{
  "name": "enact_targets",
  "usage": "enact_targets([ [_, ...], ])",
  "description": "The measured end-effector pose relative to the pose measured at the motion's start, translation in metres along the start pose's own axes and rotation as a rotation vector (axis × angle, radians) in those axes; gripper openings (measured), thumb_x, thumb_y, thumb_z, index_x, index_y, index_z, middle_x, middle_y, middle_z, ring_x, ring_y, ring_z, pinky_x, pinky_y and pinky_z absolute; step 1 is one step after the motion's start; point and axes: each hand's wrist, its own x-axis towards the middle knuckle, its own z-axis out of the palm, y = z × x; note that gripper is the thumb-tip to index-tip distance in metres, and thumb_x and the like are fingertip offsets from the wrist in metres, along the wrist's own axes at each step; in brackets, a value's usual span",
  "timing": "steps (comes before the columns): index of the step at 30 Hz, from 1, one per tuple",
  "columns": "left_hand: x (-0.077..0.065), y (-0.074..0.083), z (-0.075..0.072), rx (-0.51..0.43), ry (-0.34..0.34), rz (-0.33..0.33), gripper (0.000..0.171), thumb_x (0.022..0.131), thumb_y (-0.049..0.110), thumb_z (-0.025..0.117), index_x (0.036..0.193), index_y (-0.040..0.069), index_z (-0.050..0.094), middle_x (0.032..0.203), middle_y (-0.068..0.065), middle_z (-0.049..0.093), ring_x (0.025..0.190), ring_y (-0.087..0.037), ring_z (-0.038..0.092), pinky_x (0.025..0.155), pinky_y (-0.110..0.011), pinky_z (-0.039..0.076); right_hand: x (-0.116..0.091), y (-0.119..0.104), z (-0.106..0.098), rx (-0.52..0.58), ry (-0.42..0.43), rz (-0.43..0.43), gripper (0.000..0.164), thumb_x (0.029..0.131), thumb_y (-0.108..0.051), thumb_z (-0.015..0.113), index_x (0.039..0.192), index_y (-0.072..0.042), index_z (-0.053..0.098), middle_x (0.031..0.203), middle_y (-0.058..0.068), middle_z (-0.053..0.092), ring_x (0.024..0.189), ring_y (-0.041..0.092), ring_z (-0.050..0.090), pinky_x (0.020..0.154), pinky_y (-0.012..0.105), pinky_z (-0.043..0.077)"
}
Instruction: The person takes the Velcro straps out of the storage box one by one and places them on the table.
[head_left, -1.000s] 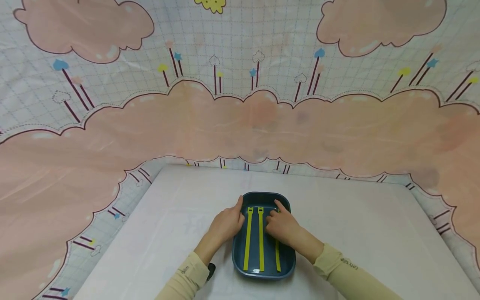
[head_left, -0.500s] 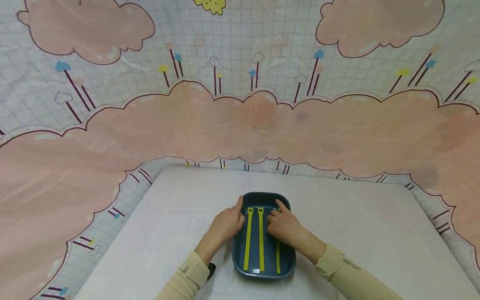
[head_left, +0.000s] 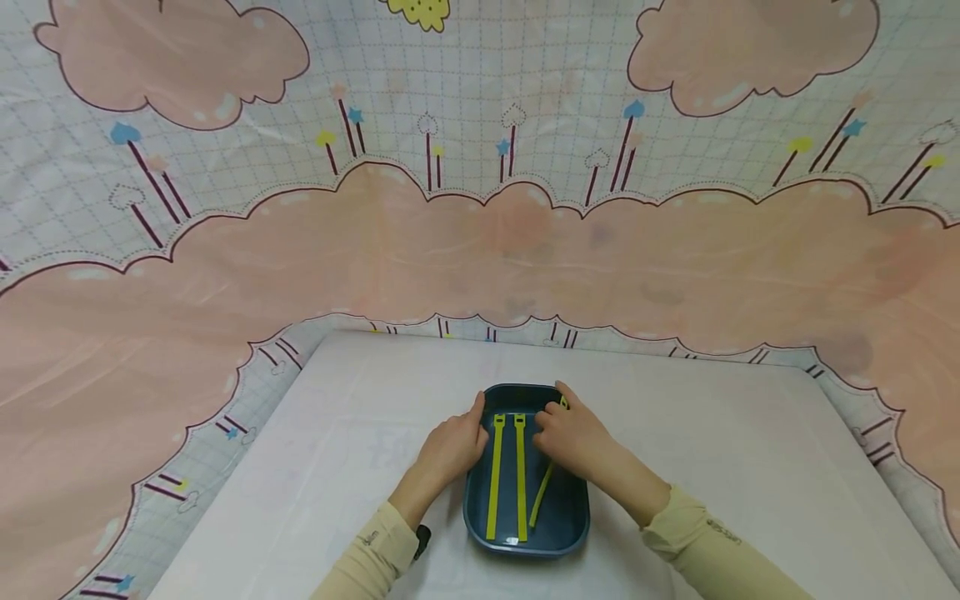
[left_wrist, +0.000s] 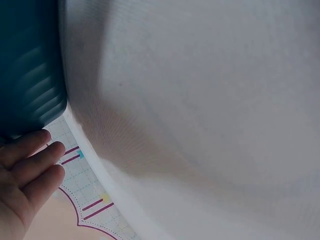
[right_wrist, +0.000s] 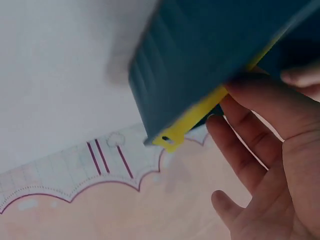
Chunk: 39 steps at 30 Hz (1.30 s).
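Note:
A dark blue tray lies on the white table, its long sides pointing away from me. My left hand grips the tray's left wall near the far end. Several of its fingers show beside the tray in the left wrist view. Over the far right of the tray, my right hand pinches a yellow cable tie with a slotted head. Its tail slants toward the tray's middle. Two more yellow ties, a left one and a middle one, lie flat and parallel inside.
The white tabletop surrounds the tray. Behind and beside it hangs a cloth printed with clouds. A small black object sits by my left sleeve cuff.
My right hand has moved slightly up and right with its cable tie. The tie's head has risen toward the tray's far right rim, and its tail has swung left. The left hand stays put.

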Motion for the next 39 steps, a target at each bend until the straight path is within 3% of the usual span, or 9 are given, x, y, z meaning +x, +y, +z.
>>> enact_targets([
  [10, 0.0, 0.0, -0.002, 0.004, 0.007, 0.009, 0.057, 0.096, 0.016, 0.053, 0.148, -0.001, 0.038, 0.058, 0.002, 0.043, 0.047, -0.012, 0.042, 0.046, -0.025, 0.035, -0.014, 0.025, -0.021, 0.208, 0.226, 0.084, 0.013, 0.081, -0.012, 0.078, 0.083, -0.025, 0.074, 0.08, -0.004, 0.064, 0.084, 0.018, 0.062, 0.106, 0.061, 0.03],
  [15, 0.001, 0.001, -0.002, 0.012, -0.002, 0.006, 0.057, 0.096, 0.016, 0.053, 0.148, -0.001, 0.037, 0.059, 0.001, 0.044, 0.048, -0.012, 0.043, 0.047, -0.025, 0.036, -0.022, 0.036, -0.029, 0.331, 0.257, 0.159, 0.012, 0.082, -0.013, 0.076, 0.081, -0.023, 0.07, 0.078, -0.005, 0.065, 0.079, 0.017, 0.062, 0.105, 0.062, 0.029],
  [24, 0.001, 0.001, -0.002, 0.016, -0.013, 0.002, 0.057, 0.096, 0.017, 0.052, 0.148, -0.001, 0.037, 0.06, 0.0, 0.045, 0.049, -0.013, 0.043, 0.048, -0.025, 0.036, -0.037, 0.047, -0.03, 0.564, 0.234, 0.367, 0.005, 0.086, -0.014, 0.071, 0.082, -0.017, 0.07, 0.073, -0.007, 0.065, 0.069, 0.012, 0.061, 0.103, 0.066, 0.027],
  [30, 0.0, 0.0, -0.001, 0.012, -0.005, 0.004, 0.057, 0.096, 0.016, 0.052, 0.148, -0.001, 0.037, 0.058, 0.001, 0.043, 0.046, -0.012, 0.041, 0.046, -0.025, 0.034, -0.048, 0.048, -0.021, 0.656, 0.194, 0.464, 0.006, 0.085, -0.015, 0.07, 0.08, -0.012, 0.071, 0.066, -0.007, 0.063, 0.063, 0.013, 0.06, 0.099, 0.067, 0.032],
  [35, 0.0, 0.0, -0.001, 0.008, 0.0, 0.006, 0.057, 0.096, 0.016, 0.052, 0.148, -0.001, 0.038, 0.058, 0.001, 0.042, 0.046, -0.012, 0.04, 0.045, -0.025, 0.033, -0.056, 0.049, -0.013, 0.721, 0.149, 0.534, 0.009, 0.086, -0.016, 0.069, 0.08, -0.01, 0.073, 0.066, -0.007, 0.064, 0.061, 0.013, 0.056, 0.082, 0.049, 0.046],
  [39, 0.0, -0.001, -0.001, 0.013, 0.01, 0.02, 0.056, 0.096, 0.016, 0.052, 0.147, -0.002, 0.038, 0.058, 0.0, 0.044, 0.046, -0.012, 0.04, 0.045, -0.025, 0.034, -0.061, 0.052, -0.008, 0.769, 0.084, 0.6, 0.012, 0.086, -0.018, 0.068, 0.081, -0.009, 0.073, 0.068, -0.005, 0.064, 0.061, 0.013, 0.053, 0.063, 0.036, 0.044],
])
